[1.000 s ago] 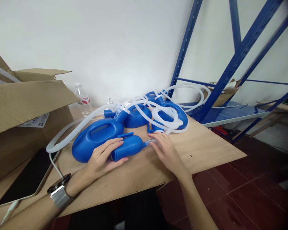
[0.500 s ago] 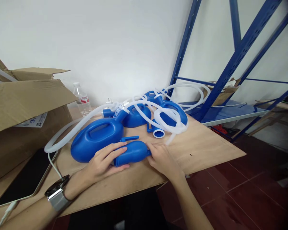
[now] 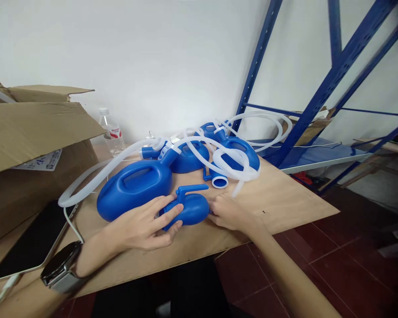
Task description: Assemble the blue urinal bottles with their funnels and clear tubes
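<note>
A blue plastic urinal cup (image 3: pixel 194 210) with a clip-like handle (image 3: pixel 192 188) on its upper side lies at the table's front. My left hand (image 3: pixel 149 223) is wrapped round its wide left end, fingers on top and thumb on the near side. At the cup's narrow right end, my right hand (image 3: pixel 227 212) is closed in a pinch; its fingertips are partly hidden. Just behind lies a blue urinal bottle (image 3: pixel 132 187) with a clear corrugated hose (image 3: pixel 102 181). Another blue cup (image 3: pixel 220 181) rests behind my right hand, its pale-rimmed mouth facing me.
More blue bottles (image 3: pixel 192 157) and coiled clear hose (image 3: pixel 234 161) stand at the back. On the left are an open cardboard box (image 3: pixel 43 128), a water bottle (image 3: pixel 112 132) and a black tablet (image 3: pixel 29 240) with a cable. A blue metal rack (image 3: pixel 318 154) stands beyond the table's right edge.
The cup has turned about its long axis, so its handle now stands up on top, and it has shifted slightly right. My left hand has regripped with its fingers further over the wide end.
</note>
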`<action>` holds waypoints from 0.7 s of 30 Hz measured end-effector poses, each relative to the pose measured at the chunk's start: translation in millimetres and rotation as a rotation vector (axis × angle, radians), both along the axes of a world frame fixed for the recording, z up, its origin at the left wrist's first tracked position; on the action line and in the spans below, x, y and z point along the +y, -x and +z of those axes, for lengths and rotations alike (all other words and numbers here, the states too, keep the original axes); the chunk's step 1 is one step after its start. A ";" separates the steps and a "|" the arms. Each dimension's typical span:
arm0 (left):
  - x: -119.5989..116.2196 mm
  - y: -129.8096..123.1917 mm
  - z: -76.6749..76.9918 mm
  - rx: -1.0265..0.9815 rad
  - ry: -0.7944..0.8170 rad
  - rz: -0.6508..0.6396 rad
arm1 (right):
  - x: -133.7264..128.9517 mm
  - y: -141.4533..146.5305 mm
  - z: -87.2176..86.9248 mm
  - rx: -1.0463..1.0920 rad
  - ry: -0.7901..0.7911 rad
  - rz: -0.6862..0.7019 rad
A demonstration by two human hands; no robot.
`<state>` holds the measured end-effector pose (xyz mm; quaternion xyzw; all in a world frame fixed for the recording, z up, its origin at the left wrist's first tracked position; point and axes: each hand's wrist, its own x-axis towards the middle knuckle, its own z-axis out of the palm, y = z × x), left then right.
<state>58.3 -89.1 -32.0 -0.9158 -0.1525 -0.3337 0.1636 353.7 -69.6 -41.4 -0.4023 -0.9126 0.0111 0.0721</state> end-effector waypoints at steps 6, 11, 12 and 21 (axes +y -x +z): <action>0.9 12.6 5.4 0.105 -0.169 0.038 | 7.4 6.1 -9.2 -0.053 -0.005 0.055; -0.9 7.1 9.2 -0.006 0.045 0.037 | 7.0 5.0 -10.2 -0.035 0.011 0.066; -0.6 5.0 9.7 -0.032 0.118 0.031 | 6.8 4.4 -10.6 -0.032 0.016 0.066; 2.7 -3.0 16.3 -0.212 0.539 0.120 | 6.4 6.6 -17.0 0.002 -0.016 0.075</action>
